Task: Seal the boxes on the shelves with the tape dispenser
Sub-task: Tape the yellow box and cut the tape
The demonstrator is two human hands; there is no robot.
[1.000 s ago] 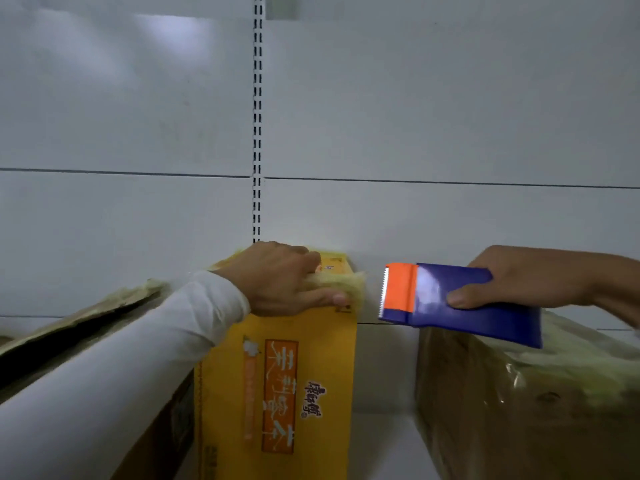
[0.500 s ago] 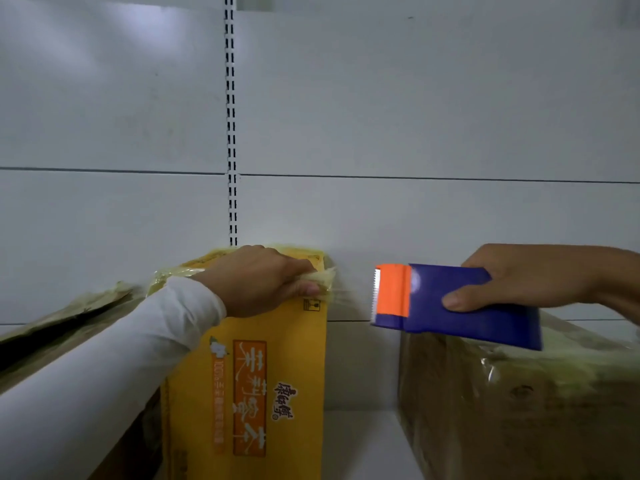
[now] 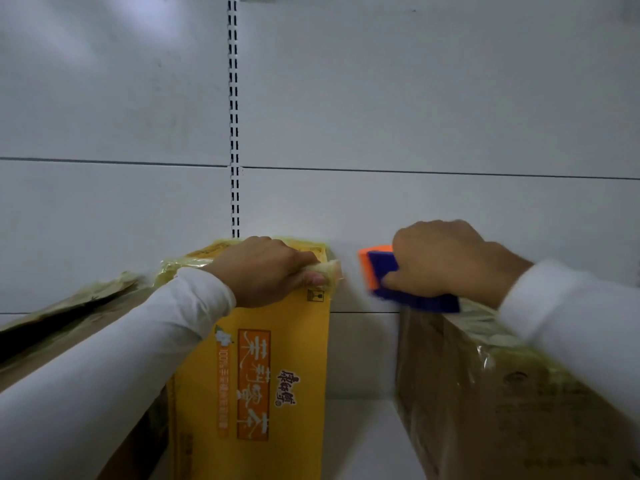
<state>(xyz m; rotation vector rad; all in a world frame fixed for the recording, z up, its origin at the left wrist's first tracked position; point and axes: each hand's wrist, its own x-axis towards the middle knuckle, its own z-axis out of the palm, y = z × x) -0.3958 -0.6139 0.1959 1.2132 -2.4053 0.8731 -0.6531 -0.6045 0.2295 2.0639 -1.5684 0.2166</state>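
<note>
Dispenser (image 3: 408, 289), gripped by curled right hand (image 3: 446, 261), has been rolled over onto the right box (image 3: 485, 393); tape end is kept pinched on yellow box (image 3: 277, 375) by left hand (image 3: 263, 271), so sealing looks finished there.

2 long white sleeves (image 3: 104, 358), bare hands (image 3: 270, 271).

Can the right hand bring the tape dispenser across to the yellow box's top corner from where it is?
Probably yes. The right hand grips the tape dispenser with its orange end facing the yellow box, and only an open gap lies between. The left hand pinches bunched tape at that corner, so it may crowd the landing spot.
</note>
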